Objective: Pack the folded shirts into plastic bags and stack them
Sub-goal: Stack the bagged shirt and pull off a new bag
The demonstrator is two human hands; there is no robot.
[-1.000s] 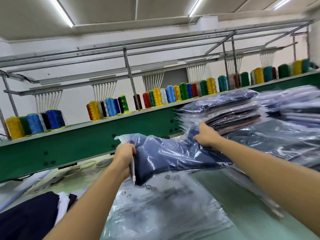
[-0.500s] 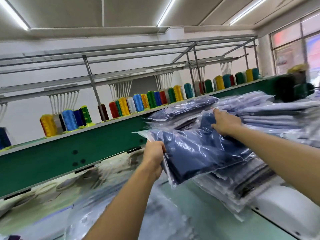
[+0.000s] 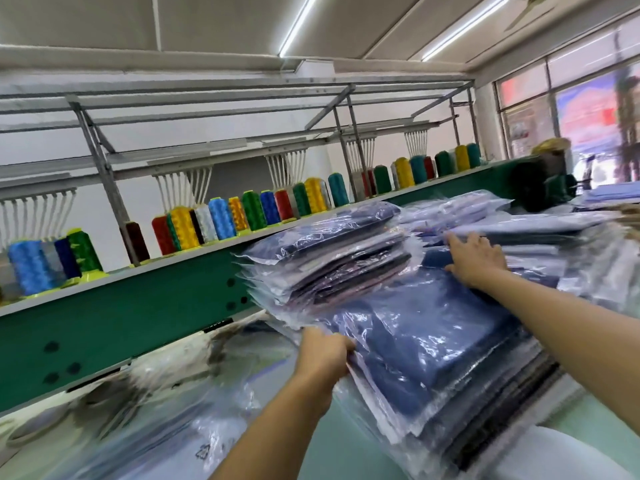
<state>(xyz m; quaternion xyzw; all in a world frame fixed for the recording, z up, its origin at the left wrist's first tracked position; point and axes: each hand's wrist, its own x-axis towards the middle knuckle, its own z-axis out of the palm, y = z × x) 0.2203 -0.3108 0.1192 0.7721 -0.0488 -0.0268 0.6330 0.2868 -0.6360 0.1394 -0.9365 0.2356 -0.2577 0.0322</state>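
Two hands are on the bagged blue shirt [image 3: 433, 344]. My left hand [image 3: 323, 355] grips its near-left edge, fingers curled round the plastic. My right hand [image 3: 476, 259] lies flat on the far edge, fingers spread, gripping nothing. The shirt rests on top of the near stack [image 3: 502, 410], whose bag edges overhang toward me. A taller stack [image 3: 329, 261] sits hard against its rear-left border, and more bagged piles [image 3: 554, 233] crowd the right. Free room lies to the left, on the worktop [image 3: 332, 459] with its loose empty bags [image 3: 194, 441]. The green beam [image 3: 121, 317] carrying thread spools [image 3: 221, 220] closes off that side.
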